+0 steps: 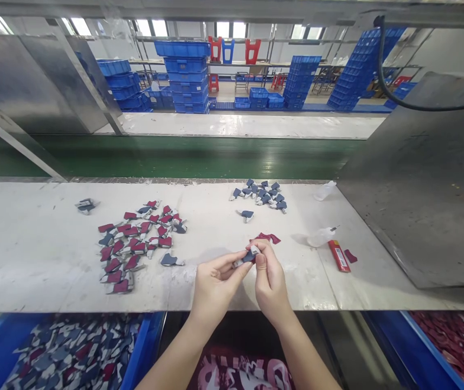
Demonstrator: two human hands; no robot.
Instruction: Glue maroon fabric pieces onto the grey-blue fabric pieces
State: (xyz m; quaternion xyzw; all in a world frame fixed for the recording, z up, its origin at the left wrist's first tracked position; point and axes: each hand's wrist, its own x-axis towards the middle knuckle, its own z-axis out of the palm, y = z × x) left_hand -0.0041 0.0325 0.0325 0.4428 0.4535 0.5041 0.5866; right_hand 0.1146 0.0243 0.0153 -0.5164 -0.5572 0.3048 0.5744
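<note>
A small blue-grey and white moulded piece (249, 255) is pinched between my two hands just above the white worktop. My left hand (214, 287) grips its left end with thumb and fingers, while my right hand (271, 284) holds the right end; my fingers hide part of it. Just beyond the fingertips lie flat dark-red pieces (270, 237). A lone blue-grey piece (246, 215) rests further back, in front of a cluster of similar blue-grey pieces (262, 194). Left of my hands spreads a larger group of red-and-grey pieces (134, 241).
To the right are a small clear bottle with a thin tip (320, 237) and a red packet (339, 257). Blue bins of blue-grey parts (81, 352) and red parts (455, 346) flank me below the worktop (199, 227). A green belt (199, 157) runs behind; a metal panel (427, 189) stands right.
</note>
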